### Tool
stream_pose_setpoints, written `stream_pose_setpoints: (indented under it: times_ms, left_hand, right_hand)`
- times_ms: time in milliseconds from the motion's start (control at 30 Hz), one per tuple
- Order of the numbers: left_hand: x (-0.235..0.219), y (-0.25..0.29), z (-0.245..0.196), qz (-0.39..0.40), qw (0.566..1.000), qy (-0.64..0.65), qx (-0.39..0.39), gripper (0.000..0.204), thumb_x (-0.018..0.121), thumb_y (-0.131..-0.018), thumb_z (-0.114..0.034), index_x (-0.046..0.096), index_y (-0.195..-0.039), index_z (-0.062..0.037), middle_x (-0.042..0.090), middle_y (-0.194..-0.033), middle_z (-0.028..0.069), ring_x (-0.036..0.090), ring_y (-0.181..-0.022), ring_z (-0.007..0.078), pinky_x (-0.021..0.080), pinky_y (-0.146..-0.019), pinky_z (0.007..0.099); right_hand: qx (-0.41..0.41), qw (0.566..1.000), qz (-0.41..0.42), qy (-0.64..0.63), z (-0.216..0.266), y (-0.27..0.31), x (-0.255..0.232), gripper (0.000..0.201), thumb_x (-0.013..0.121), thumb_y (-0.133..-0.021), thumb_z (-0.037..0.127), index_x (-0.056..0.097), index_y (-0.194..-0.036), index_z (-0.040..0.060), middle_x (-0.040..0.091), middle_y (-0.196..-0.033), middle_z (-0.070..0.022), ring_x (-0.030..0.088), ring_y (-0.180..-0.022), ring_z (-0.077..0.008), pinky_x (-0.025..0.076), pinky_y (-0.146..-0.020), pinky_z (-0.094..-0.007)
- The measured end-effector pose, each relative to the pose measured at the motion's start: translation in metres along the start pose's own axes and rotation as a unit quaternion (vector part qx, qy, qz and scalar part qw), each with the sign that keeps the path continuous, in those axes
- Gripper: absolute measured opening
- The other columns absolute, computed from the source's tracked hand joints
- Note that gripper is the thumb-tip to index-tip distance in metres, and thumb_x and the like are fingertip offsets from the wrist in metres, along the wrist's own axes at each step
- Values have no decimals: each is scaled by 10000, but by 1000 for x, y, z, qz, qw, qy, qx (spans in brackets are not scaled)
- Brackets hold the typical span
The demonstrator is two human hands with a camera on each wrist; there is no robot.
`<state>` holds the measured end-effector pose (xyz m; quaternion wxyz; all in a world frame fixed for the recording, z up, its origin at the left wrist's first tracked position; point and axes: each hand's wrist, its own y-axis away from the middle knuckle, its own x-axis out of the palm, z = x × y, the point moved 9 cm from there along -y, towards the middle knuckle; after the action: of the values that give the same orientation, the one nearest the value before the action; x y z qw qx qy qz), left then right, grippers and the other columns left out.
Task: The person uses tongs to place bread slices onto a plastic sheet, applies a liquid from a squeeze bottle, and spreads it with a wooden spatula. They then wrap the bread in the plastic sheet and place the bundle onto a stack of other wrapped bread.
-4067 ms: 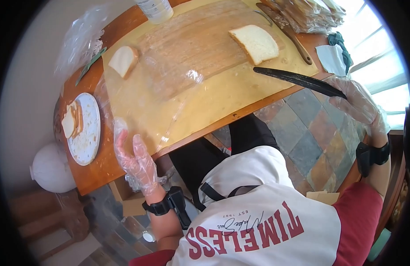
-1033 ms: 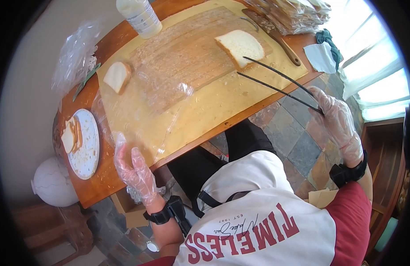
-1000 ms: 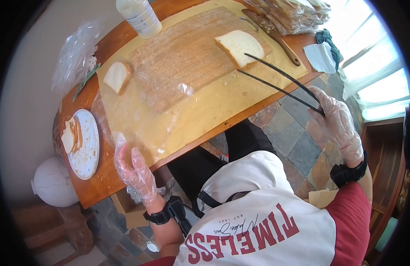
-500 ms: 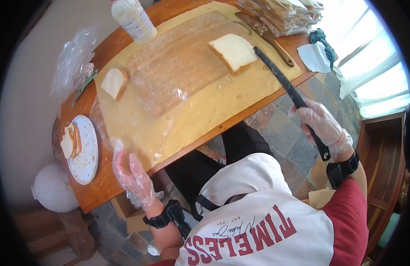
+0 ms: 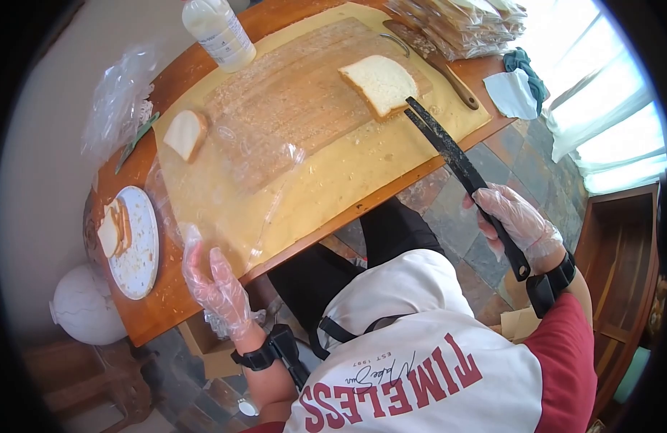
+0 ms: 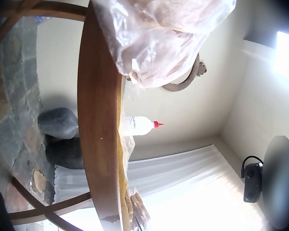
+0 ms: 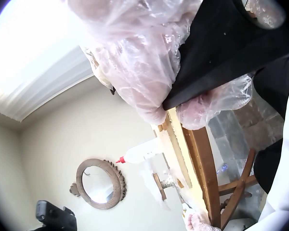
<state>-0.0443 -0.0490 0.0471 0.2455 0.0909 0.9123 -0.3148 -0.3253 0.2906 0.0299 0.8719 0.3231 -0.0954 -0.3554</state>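
My right hand [image 5: 517, 224], in a clear plastic glove, grips black tongs [image 5: 459, 164] over the table's front edge. The tongs' arms lie nearly together, their tips at the near right corner of a bread slice [image 5: 382, 83] on the wooden board [image 5: 304, 79]. In the right wrist view the gloved fingers wrap the dark tongs [image 7: 221, 53]. My left hand [image 5: 219, 287], gloved too, stays at the table's front left edge with thumb and forefinger straight and apart. Beside it, clear plastic film [image 5: 265, 187] lies over the board's left part.
Another piece of bread [image 5: 186, 136] lies left of the board. A white plate [image 5: 142, 260] with crumbs and stacked bread stands at the left. A white bottle [image 5: 219, 36] is at the back. Wrapped packages [image 5: 463, 29] and a wooden-handled tool [image 5: 454, 83] sit at the back right.
The tongs were spread with tips over and beside the bread slice; now their arms are nearly together. My right hand has come lower and turned. The left hand has hardly moved.
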Motion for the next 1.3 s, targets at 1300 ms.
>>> stream_pose_setpoints:
  times_ms: [1300]
  left_hand:
    - [1,-3,2,24,999,-27,11,252,622,-877,-104,603,-1092,28,598,-1174,136,546,-1120,246,401,-997,368]
  right_hand:
    - [-40,996,43,-65,-10,-16,10,327,616,-910,373,567,-942,52,481,-576,0,436,-427,-83,349,-393,-217]
